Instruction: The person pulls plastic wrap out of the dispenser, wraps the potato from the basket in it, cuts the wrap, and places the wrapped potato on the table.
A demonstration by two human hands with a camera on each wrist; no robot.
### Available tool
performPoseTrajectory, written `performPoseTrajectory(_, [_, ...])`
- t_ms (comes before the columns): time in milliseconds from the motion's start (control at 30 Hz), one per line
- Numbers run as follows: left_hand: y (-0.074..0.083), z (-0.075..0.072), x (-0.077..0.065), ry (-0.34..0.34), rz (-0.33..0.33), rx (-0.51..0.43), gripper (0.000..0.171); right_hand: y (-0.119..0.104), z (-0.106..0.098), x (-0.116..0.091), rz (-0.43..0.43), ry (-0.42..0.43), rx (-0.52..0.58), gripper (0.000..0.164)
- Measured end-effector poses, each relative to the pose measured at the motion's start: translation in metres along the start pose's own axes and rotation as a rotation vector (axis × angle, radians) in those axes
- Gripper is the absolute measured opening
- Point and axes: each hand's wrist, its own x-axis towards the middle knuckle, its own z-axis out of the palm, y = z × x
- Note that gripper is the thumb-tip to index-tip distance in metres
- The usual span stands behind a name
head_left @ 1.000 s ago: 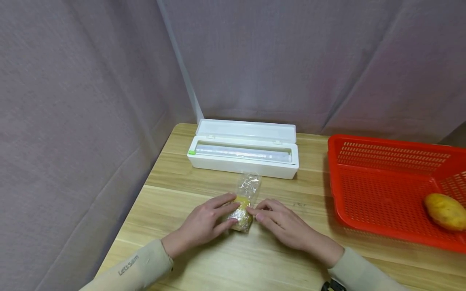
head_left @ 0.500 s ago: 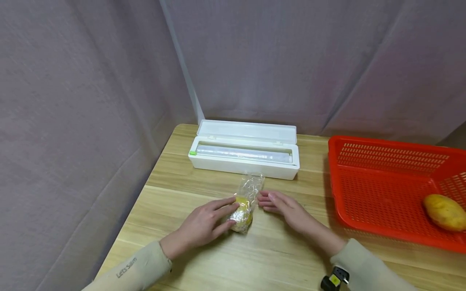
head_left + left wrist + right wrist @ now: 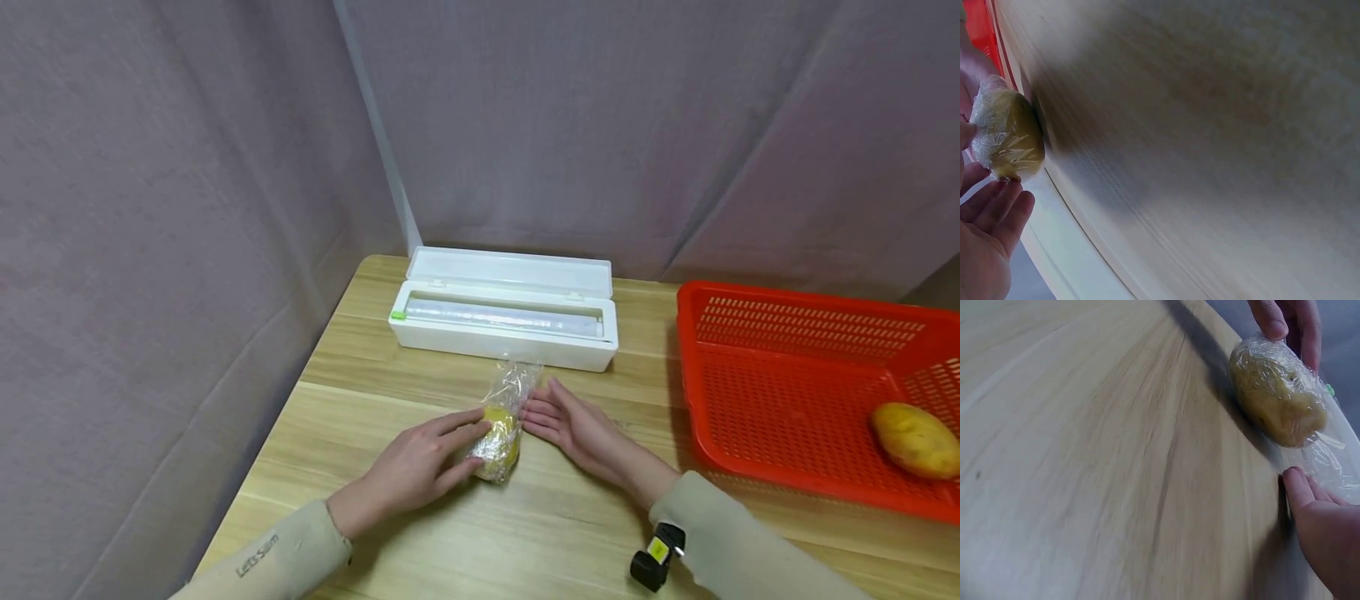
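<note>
A yellow potato (image 3: 501,450) wrapped in crinkled cling film lies on the table in front of the dispenser. My left hand (image 3: 420,462) holds its left side, thumb nearer me and fingers over the far part. The right wrist view shows the wrapped potato (image 3: 1275,394) with the left thumb on its end. A loose tail of cling film (image 3: 514,382) stretches from the potato toward the dispenser. My right hand (image 3: 573,425) stands on edge at the right of this tail, palm facing left, its fairly straight fingers touching or nearly touching the film.
Behind the potato stands a white cling film dispenser (image 3: 502,343), lid up, a roll inside and a green slider at its left end. At the right is a red plastic basket (image 3: 795,375) with another potato (image 3: 915,440). Grey curtains (image 3: 525,125) hang behind the wooden table (image 3: 360,367).
My right hand has left the potato's right side, moved away from me to the loose film, turned palm leftward and edged left. My left hand stays on the potato.
</note>
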Motion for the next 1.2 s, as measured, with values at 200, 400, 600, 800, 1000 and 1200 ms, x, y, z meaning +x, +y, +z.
performPoseTrajectory(200, [0.002,0.0,0.001,0.016,0.024,0.006,0.048,0.001,0.01,0.011,0.02,0.029,0.142,0.082])
performPoseTrajectory(400, [0.004,0.0,0.002,0.036,0.04,0.005,0.047,0.001,0.018,0.02,0.039,-0.008,0.198,0.088])
performPoseTrajectory(600, [0.003,0.002,0.001,0.044,0.042,0.013,0.047,-0.001,0.022,0.025,0.014,-0.037,0.158,0.09])
performPoseTrajectory(800, [0.003,0.002,0.001,0.05,0.042,0.007,0.047,0.0,0.027,0.021,-0.021,0.009,0.037,0.091])
performPoseTrajectory(1000, [0.003,0.003,0.001,0.042,0.031,0.008,0.048,0.001,0.03,0.016,-0.058,0.052,-0.113,0.089])
performPoseTrajectory(1200, [0.002,0.006,0.001,0.083,0.034,0.011,0.048,0.002,0.031,0.01,-0.14,-0.007,-0.346,0.084])
